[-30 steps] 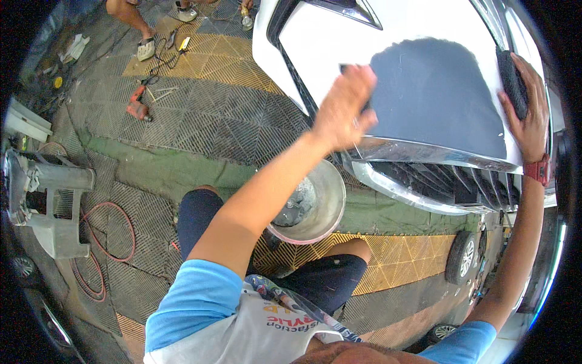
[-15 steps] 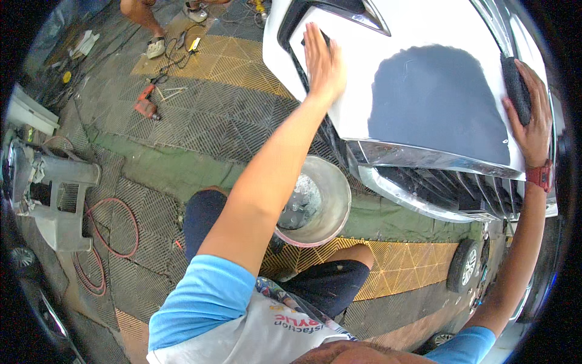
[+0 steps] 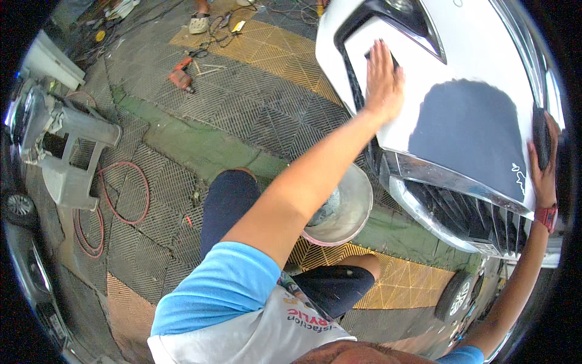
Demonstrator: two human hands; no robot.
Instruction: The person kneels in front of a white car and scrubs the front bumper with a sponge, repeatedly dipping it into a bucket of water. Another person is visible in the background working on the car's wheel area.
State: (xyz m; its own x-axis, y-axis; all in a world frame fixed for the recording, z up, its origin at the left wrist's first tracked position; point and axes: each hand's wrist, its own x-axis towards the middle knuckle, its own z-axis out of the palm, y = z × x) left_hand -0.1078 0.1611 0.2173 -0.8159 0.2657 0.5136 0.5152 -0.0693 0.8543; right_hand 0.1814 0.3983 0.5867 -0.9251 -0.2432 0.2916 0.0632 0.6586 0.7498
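My left hand [image 3: 385, 88] lies with its fingers stretched out on the white body panel [image 3: 418, 73] of a car's front end. Dark edges of a thin black pad [image 3: 395, 61] show on both sides of those fingers; the rest is hidden beneath them. On the panel's far right edge, my right hand [image 3: 547, 173] grips a black sponge [image 3: 540, 138], its palm side mostly out of sight. Between the hands is a matte dark grey patch [image 3: 467, 130]. A thin, wiggly wet trail [image 3: 519, 177] glistens on it near the right hand.
A bucket [image 3: 357, 212] with cloudy liquid stands under my left arm, below the car's grille [image 3: 448, 203]. To the left are a red drill [image 3: 180, 76], a grey plastic stool [image 3: 79, 145] and a coiled red hose [image 3: 147, 194]. Another person's foot [image 3: 199, 23] is at the top.
The view has swung, so the car and bucket sit farther right and lower. The wet trail on the grey patch has grown longer. Both hands remain on the panel.
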